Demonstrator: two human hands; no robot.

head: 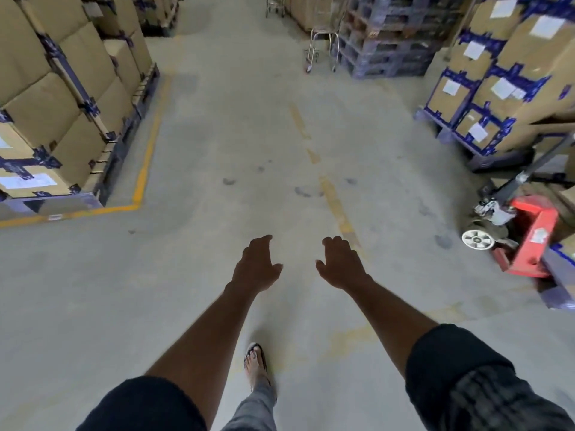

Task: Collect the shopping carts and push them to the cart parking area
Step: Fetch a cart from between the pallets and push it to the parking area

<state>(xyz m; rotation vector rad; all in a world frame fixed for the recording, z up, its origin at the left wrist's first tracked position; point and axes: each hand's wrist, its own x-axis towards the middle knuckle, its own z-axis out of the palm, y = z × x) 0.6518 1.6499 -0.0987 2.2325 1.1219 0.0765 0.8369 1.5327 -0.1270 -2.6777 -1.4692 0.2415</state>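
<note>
Reaching forward over the concrete floor point(217, 150), two bare hands hang in the air side by side, apart from each other and holding nothing. The left hand point(256, 265) has loosely bent fingers and its thumb out to the side; the right hand point(340, 264) is the same, palm down, fingers relaxed. Both forearms come out of two dark rolled sleeves, the left sleeve point(140, 405) and the right sleeve point(466, 377). Between the arms, one foot in a sandal point(256, 365) steps ahead.

To the right stands one red pallet jack point(529, 234), with one white wheel showing. To the left, a yellow floor line point(146, 169) bends around a pallet stacked with brown cartons point(62, 98) strapped in dark blue tape. Across the aisle, a second stack of cartons point(513, 73) carries several white paper labels; their writing is too blurred to read. Beyond it rises one pile of blue pallets point(389, 35).

Two shopping carts show, both well apart from the hands. The nearer shopping cart point(320, 48) stands just beside the blue pallets on the right of the aisle; only its chrome lower frame and castors are clear, so which way its long axis points cannot be told. The farther shopping cart point(275, 6) sits at the top edge, mostly cut off
</note>
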